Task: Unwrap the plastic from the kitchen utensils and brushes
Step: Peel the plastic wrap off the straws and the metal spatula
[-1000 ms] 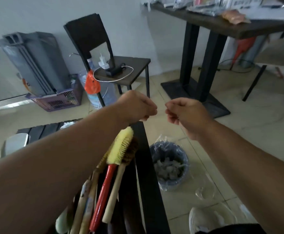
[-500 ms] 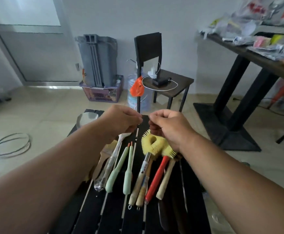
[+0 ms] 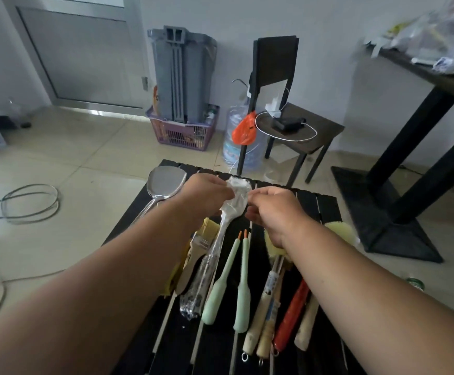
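Pinching wrapped spoon [image 3: 229, 215] between fingers [image 3: 250, 197]

Left hand [image 3: 207, 196] and right hand [image 3: 271, 212] pinching plastic wrap [image 3: 237, 188] on a spatula [image 3: 220, 234], slatted table [image 3: 325, 209]

Pale tiled floor [image 3: 90, 158], grey door [image 3: 79, 50], dark chair [image 3: 288, 117] by white wall [image 3: 328, 36].

Black slatted worktop [image 3: 325, 209]; mint-green brushes [image 3: 221, 277] orange-tipped; red handle [image 3: 290, 315]; yellow brush head [image 3: 340, 232]; clear plastic [image 3: 207, 274]; purple basket [image 3: 182, 133].
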